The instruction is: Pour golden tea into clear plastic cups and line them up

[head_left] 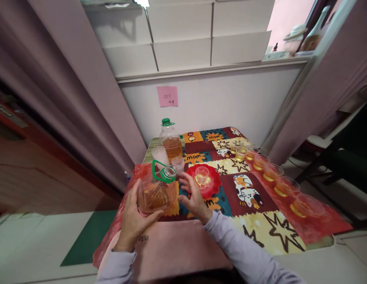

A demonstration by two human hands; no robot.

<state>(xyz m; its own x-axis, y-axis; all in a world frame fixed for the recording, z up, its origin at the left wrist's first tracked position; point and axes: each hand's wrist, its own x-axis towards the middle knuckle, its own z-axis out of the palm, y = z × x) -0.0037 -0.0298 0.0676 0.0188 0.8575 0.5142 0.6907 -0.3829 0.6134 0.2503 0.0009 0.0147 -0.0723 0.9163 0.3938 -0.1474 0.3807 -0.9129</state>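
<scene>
My left hand (134, 217) is wrapped round the lower side of a clear plastic jug (158, 193), tilted to the right. The jug has a green handle, an uncapped mouth and amber liquid inside. Just right of it, my right hand (193, 197) has its fingers apart and holds nothing. Beyond those fingers lies a red scalloped plate (216, 182), on which a clear plastic cup (202, 173) with a little yellowish liquid stands. Behind the jug are a stack of clear cups (159, 155) and a shorter cup stack (177, 163).
A second jug (172, 146) with a green cap stands at the back left. Several cups with yellow liquid line the table's right edge, among them a near cup (306, 205). A patterned mat (257, 209) covers the table over red plastic sheeting (334, 221). Curtains hang on both sides.
</scene>
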